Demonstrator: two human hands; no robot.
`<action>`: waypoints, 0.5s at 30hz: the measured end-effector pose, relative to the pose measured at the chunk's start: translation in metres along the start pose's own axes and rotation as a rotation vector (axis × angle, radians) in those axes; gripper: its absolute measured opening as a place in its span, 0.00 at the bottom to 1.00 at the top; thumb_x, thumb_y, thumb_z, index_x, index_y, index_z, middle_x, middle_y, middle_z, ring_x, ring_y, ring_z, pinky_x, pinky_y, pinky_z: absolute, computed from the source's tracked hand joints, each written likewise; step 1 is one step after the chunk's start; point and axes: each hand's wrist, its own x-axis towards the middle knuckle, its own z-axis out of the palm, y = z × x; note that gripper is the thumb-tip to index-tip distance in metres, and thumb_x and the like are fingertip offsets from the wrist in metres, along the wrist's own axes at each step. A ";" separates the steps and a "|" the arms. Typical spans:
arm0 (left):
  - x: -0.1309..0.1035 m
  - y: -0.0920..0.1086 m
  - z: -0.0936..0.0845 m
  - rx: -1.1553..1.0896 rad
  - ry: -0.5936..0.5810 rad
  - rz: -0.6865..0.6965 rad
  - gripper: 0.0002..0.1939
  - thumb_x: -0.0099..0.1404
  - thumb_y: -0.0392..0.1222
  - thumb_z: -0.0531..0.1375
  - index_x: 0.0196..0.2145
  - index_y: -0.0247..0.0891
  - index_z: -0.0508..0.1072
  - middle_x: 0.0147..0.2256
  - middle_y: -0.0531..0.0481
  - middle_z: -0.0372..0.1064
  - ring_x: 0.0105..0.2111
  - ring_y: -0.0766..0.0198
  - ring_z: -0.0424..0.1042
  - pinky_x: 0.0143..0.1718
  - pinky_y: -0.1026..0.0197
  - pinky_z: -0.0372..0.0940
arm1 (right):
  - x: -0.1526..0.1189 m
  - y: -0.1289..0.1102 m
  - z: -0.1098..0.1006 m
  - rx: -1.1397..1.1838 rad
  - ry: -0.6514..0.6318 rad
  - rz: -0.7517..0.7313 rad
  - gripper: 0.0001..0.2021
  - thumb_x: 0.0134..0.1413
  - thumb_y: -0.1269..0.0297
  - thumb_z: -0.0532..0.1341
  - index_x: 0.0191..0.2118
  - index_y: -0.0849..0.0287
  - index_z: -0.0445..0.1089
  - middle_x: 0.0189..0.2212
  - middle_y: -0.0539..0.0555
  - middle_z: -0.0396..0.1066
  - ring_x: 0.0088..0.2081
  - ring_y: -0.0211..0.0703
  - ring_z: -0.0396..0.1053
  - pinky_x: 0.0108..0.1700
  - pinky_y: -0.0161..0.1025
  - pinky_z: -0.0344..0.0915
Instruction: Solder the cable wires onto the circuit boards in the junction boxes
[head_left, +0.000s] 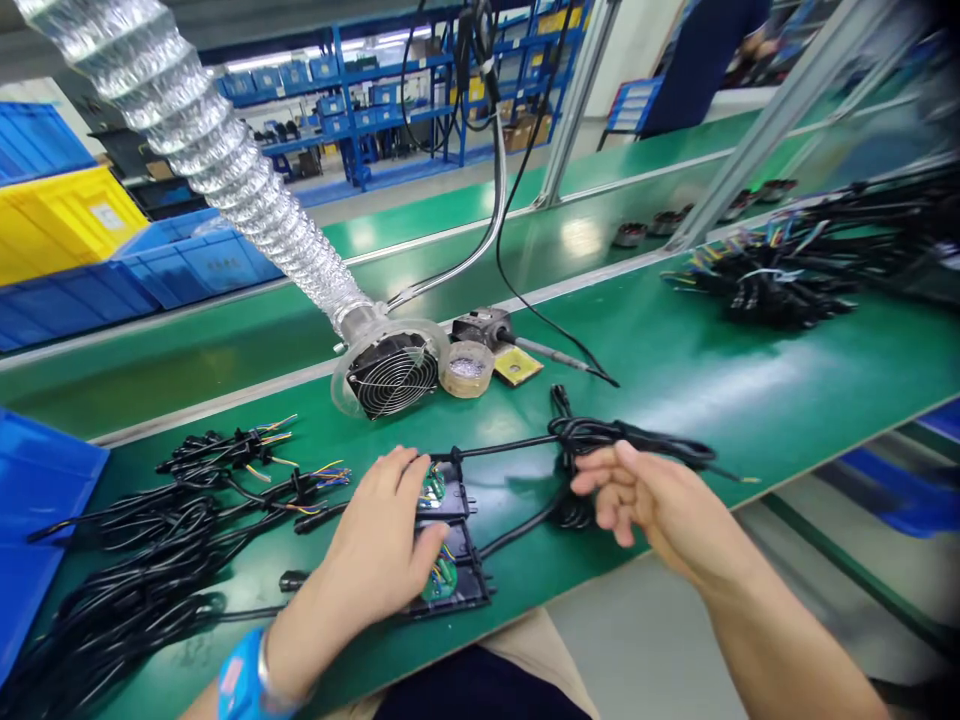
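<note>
Two black plastic housings (466,573) lie side by side at the table's near edge, with green circuit boards (444,575) and coloured wires inside. My left hand (386,530) rests over their left part, fingers stretched out and thumb apart, hiding some of both. Black cables run from the housings to a coiled bundle of black cable (577,445) on the right. My right hand (637,500) is beside that bundle, palm partly turned up, fingers loosely bent and apart. Nothing shows in its grasp.
Black cables with bare coloured ends (180,540) pile up at left beside a blue bin (45,530). Behind the housings stand a fume extractor fan (394,375), a round tub (466,370), a yellow sponge (517,366) and a soldering iron (547,350). More cables (772,270) lie far right.
</note>
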 end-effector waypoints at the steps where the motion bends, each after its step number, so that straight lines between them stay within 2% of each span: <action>1: 0.011 -0.001 0.000 -0.038 -0.073 0.017 0.32 0.64 0.44 0.59 0.62 0.31 0.58 0.63 0.32 0.57 0.64 0.45 0.55 0.62 0.40 0.58 | -0.003 -0.001 -0.002 -0.075 -0.017 0.006 0.29 0.47 0.33 0.58 0.28 0.60 0.70 0.21 0.57 0.72 0.16 0.40 0.65 0.13 0.35 0.59; 2: 0.019 -0.002 0.000 -0.070 -0.139 0.021 0.33 0.63 0.44 0.60 0.63 0.31 0.58 0.64 0.34 0.55 0.65 0.45 0.54 0.63 0.40 0.55 | -0.005 -0.003 -0.001 -0.185 -0.024 -0.037 0.28 0.51 0.34 0.56 0.28 0.60 0.71 0.22 0.57 0.72 0.17 0.41 0.66 0.15 0.36 0.61; 3: 0.026 -0.005 0.002 -0.095 -0.190 0.020 0.34 0.63 0.44 0.61 0.63 0.33 0.57 0.64 0.35 0.55 0.65 0.46 0.53 0.64 0.40 0.53 | -0.005 -0.007 0.004 -0.325 -0.026 -0.142 0.26 0.56 0.38 0.55 0.29 0.60 0.71 0.23 0.56 0.73 0.20 0.42 0.68 0.19 0.38 0.66; 5: 0.033 -0.010 0.007 -0.120 -0.242 0.010 0.34 0.63 0.44 0.62 0.64 0.35 0.57 0.64 0.38 0.56 0.65 0.48 0.53 0.66 0.40 0.49 | 0.002 -0.015 0.022 -0.674 -0.059 -0.486 0.20 0.64 0.51 0.51 0.36 0.60 0.73 0.31 0.57 0.75 0.32 0.46 0.73 0.36 0.43 0.72; 7: 0.034 -0.014 0.012 -0.110 -0.236 -0.001 0.34 0.64 0.44 0.61 0.64 0.36 0.56 0.64 0.39 0.56 0.66 0.50 0.53 0.67 0.41 0.48 | 0.018 -0.021 0.045 -0.987 -0.174 -0.818 0.14 0.66 0.63 0.50 0.45 0.62 0.71 0.43 0.61 0.75 0.47 0.51 0.71 0.50 0.49 0.68; 8: 0.033 -0.015 0.014 -0.100 -0.228 -0.008 0.34 0.64 0.44 0.60 0.64 0.35 0.56 0.64 0.39 0.56 0.66 0.50 0.53 0.67 0.41 0.48 | 0.027 -0.022 0.056 -1.062 -0.231 -0.872 0.13 0.64 0.66 0.52 0.47 0.63 0.71 0.44 0.62 0.74 0.50 0.52 0.69 0.52 0.49 0.66; 11: 0.028 -0.015 0.019 -0.088 -0.199 -0.021 0.33 0.66 0.44 0.59 0.65 0.36 0.54 0.64 0.38 0.56 0.66 0.50 0.53 0.67 0.40 0.48 | 0.048 -0.017 0.076 -1.172 -0.350 -0.875 0.08 0.61 0.71 0.55 0.40 0.63 0.72 0.33 0.59 0.75 0.38 0.47 0.72 0.41 0.42 0.67; 13: 0.026 -0.013 0.021 -0.081 -0.170 -0.014 0.32 0.66 0.44 0.59 0.65 0.37 0.55 0.64 0.38 0.57 0.65 0.50 0.54 0.66 0.39 0.48 | 0.051 -0.010 0.077 -1.221 -0.408 -0.883 0.08 0.61 0.72 0.55 0.39 0.62 0.72 0.31 0.55 0.74 0.33 0.42 0.70 0.35 0.37 0.64; 15: 0.025 -0.012 0.022 -0.066 -0.146 -0.001 0.29 0.66 0.42 0.59 0.63 0.39 0.58 0.63 0.39 0.58 0.65 0.49 0.55 0.66 0.38 0.49 | 0.049 -0.003 0.073 -1.270 -0.458 -0.909 0.09 0.61 0.74 0.55 0.42 0.60 0.72 0.32 0.54 0.73 0.32 0.39 0.69 0.32 0.34 0.62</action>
